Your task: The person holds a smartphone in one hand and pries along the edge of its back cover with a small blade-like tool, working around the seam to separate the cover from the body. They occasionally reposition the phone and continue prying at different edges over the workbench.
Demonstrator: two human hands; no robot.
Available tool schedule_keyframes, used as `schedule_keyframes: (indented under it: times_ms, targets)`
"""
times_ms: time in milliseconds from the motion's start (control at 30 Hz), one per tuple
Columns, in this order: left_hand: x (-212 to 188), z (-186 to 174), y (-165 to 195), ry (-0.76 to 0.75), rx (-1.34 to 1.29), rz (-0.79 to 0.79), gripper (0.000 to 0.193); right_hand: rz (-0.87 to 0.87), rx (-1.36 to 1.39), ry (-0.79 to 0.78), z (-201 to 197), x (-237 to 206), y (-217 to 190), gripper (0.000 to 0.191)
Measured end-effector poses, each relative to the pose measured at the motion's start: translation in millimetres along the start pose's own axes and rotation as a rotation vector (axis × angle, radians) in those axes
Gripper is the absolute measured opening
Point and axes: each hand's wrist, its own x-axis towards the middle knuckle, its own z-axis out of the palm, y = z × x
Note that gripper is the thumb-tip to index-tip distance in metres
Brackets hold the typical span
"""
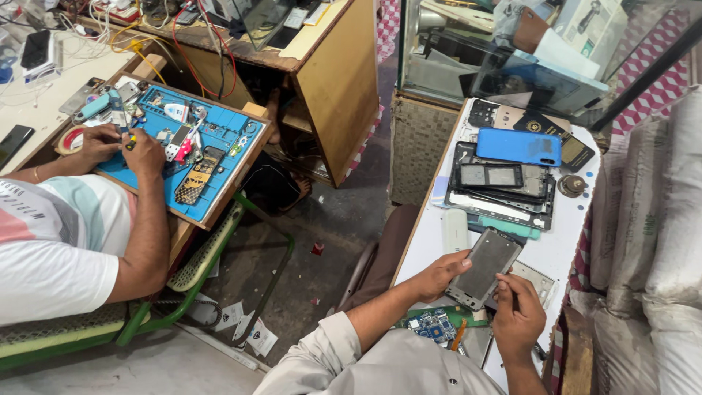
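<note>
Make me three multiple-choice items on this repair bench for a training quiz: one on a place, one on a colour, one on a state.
1. Where does the blue phone cover lie?
A. On the stack of phone parts
B. On the floor
C. In the left hand

2. What colour is the co-worker's work mat?
A. Red
B. Blue
C. White

3. How is the grey phone frame held?
A. Flat on the table, untouched
B. By both hands
C. By the co-worker

Key: 1 A, it tops the stack; 2 B, the mat is blue; 3 B, left hand and right hand both grip it.
</note>
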Motion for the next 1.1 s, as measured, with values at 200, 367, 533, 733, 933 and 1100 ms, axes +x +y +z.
schedule_keyframes:
  times_ms: [200, 367, 533, 733, 933, 1100]
  targets:
    - [1.1, -0.6, -2.7, -0.027, 0.032, 0.036, 0.061, 0.022, 0.081, 0.008, -0.1, -0.8, 8.0, 0.014]
    - [2.4, -1.6, -4.3, -0.039, 0.167, 0.078, 0.059, 0.053, 0.114, 0.032, -2.2, -2.1, 11.4, 0.014]
    - [2.2, -1.1, -4.0, -0.049, 0.179, 0.07, 0.06, 0.102, 0.116, 0.061, -3.5, -1.5, 12.7, 0.016]
    - [2.4, -0.4, -5.3, -0.059, 0.197, 0.061, 0.067, 0.104, 0.157, 0.106, -2.6, -0.6, 13.8, 0.016]
    - [0.4, 1.3, -5.0, -0.089, 0.243, 0.081, 0.083, 0.113, 0.144, 0.124, -3.3, -0.4, 12.9, 0.015]
    - [-1.7, 1.2, -5.8, -0.114, 0.254, 0.096, 0.086, 0.111, 0.197, 0.139, -2.4, -0.3, 13.5, 0.015]
